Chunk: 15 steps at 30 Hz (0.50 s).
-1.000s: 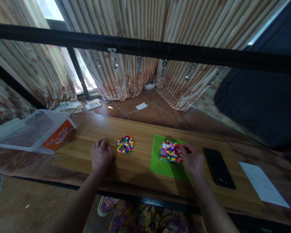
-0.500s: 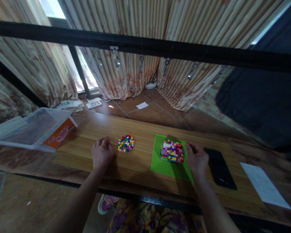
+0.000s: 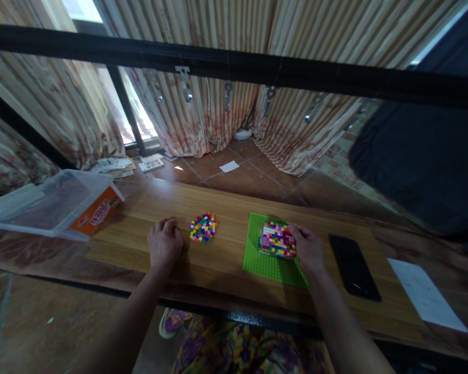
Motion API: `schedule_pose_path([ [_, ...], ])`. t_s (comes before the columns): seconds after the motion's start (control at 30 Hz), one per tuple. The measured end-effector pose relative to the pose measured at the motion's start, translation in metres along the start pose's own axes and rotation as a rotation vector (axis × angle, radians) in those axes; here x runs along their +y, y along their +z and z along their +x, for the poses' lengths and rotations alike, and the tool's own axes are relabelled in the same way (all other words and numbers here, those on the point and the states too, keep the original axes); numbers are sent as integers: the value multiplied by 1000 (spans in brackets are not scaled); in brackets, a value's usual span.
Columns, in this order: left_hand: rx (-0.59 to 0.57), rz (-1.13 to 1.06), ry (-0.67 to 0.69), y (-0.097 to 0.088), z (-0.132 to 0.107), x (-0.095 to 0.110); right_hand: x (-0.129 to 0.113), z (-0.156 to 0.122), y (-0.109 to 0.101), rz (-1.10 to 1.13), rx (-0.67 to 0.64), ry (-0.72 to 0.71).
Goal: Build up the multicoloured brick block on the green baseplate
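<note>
My left hand [image 3: 165,242] rests on the wooden tabletop with its fingers curled in, and I see nothing in it. Just right of it lies a small pile of colourful toy bricks [image 3: 203,227]. A block built of many coloured bricks [image 3: 277,239] sits on a green studded baseplate [image 3: 251,259]. At the block's upper right corner, the fingertips of my right hand [image 3: 309,248] are pressed together against or just over its edge. Whatever they pinch is too small or hidden to make out.
A black phone [image 3: 354,267] lies right of the baseplate, and a white paper sheet [image 3: 427,296] beyond it. At the left stands a clear plastic bin [image 3: 58,208] with an orange label. A black metal bar [image 3: 234,65] crosses above the table, before striped curtains [image 3: 218,119].
My right hand has moved left, from beside the baseplate's right edge to the built block's upper right corner. My left hand stays in place.
</note>
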<state>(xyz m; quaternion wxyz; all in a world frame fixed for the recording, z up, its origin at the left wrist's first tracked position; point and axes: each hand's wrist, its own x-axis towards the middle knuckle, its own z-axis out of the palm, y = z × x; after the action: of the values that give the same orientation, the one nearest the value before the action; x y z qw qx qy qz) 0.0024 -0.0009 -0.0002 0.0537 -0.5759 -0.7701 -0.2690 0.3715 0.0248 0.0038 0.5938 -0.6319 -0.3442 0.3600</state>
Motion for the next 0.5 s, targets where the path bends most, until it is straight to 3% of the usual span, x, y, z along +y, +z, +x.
schedule_pose_path([
  [0.3, -1, -9, -2, 1, 0, 0, -10, -6, -2, 91, 15, 1],
  [0.5, -12, -27, -19, -1, 0, 2, -37, -14, -4, -18, 148, -203],
])
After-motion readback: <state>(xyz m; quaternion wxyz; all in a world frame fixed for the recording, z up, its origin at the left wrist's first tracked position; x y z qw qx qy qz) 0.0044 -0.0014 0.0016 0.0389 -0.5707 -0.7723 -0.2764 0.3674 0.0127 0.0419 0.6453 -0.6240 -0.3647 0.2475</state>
